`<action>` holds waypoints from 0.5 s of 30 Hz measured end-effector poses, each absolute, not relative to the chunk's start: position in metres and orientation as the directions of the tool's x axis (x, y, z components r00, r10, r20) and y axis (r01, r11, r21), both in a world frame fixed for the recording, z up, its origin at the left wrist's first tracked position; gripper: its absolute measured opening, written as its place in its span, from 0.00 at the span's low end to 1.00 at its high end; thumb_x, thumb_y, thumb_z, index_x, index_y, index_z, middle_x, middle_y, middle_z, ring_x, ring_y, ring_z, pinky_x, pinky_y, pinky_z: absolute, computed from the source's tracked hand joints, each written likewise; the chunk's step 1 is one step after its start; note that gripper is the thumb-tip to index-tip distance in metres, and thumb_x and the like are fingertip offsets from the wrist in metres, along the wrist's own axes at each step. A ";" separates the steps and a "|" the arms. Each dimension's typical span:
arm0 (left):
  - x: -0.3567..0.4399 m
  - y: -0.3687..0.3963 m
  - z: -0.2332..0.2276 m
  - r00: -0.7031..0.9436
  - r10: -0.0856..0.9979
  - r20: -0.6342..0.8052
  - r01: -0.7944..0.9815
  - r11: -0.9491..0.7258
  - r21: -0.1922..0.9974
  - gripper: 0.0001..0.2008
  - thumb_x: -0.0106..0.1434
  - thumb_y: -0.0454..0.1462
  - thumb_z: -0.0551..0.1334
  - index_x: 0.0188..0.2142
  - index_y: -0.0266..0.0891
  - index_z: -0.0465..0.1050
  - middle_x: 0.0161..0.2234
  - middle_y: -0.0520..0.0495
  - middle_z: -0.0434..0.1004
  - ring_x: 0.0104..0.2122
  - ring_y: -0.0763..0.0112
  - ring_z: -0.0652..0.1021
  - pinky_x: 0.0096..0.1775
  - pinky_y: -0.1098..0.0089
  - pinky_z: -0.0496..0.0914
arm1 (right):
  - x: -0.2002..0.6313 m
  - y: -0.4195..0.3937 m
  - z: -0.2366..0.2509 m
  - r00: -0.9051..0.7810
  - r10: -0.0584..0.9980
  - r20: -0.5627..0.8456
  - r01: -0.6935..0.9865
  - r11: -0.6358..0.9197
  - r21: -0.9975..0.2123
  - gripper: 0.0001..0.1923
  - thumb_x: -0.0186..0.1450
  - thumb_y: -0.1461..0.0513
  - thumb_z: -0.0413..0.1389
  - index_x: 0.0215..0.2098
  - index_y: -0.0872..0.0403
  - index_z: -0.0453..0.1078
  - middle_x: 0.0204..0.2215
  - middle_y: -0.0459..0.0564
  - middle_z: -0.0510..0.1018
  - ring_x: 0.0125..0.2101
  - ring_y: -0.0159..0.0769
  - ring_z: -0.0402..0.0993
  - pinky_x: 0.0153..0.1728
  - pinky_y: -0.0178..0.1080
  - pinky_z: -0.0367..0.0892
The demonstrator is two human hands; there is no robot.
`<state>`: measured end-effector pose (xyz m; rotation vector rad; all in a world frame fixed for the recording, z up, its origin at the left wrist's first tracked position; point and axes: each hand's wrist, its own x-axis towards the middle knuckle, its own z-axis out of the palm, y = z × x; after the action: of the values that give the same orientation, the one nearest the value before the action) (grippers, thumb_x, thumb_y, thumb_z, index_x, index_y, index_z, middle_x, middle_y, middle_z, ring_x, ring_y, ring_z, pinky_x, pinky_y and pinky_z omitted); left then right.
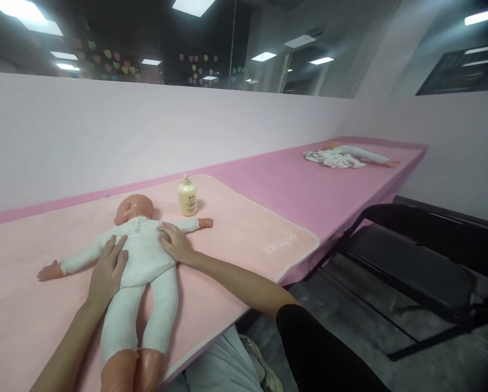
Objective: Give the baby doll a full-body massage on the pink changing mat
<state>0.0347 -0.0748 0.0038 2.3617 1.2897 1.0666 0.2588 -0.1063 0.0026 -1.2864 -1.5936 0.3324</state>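
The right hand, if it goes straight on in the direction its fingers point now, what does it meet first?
The right hand lies flat on the doll, fingers aimed up and left across the chest. Going on, it would probably meet the doll's neck and head first; the lotion bottle stands off that line.

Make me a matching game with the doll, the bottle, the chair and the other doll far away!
Things:
1. baby doll
2. lotion bottle
3. black chair
4. second doll

Places:
A. on the floor beside the table
B. at the far end of the pink table
C. under the left hand and right hand, lying on the pink towel
D. standing upright just beyond the doll's arm

Pairs: 1-C, 2-D, 3-A, 4-B
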 end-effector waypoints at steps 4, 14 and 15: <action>0.032 -0.075 0.004 0.350 0.837 0.421 0.652 -0.540 0.532 0.27 0.68 0.49 0.45 0.63 0.44 0.58 0.65 0.44 0.55 0.66 0.54 0.54 0.62 0.47 0.55 | 0.244 -0.127 0.014 0.172 0.809 0.562 0.466 0.436 -0.770 0.17 0.65 0.58 0.54 0.52 0.52 0.67 0.56 0.53 0.67 0.58 0.35 0.62 0.59 0.41 0.58; 0.043 -0.083 0.003 0.240 0.855 0.460 0.617 -0.500 0.608 0.27 0.67 0.49 0.48 0.61 0.42 0.61 0.64 0.43 0.58 0.65 0.54 0.56 0.62 0.49 0.54 | 0.246 -0.136 0.021 -0.418 0.654 0.630 0.536 0.738 -0.410 0.30 0.53 0.50 0.65 0.52 0.49 0.70 0.58 0.51 0.67 0.58 0.42 0.62 0.62 0.47 0.51; 0.045 -0.085 0.003 0.221 0.855 0.470 0.613 -0.496 0.614 0.27 0.67 0.49 0.48 0.61 0.42 0.62 0.64 0.42 0.57 0.64 0.54 0.57 0.62 0.49 0.54 | 0.251 -0.131 0.019 -0.418 0.654 0.631 0.513 0.743 -0.430 0.30 0.53 0.50 0.65 0.52 0.49 0.70 0.57 0.51 0.69 0.57 0.41 0.63 0.62 0.47 0.52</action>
<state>0.0451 -0.0854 0.0027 2.2019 1.3748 1.1502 0.2515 -0.1306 0.0193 -0.8760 -2.1075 0.2142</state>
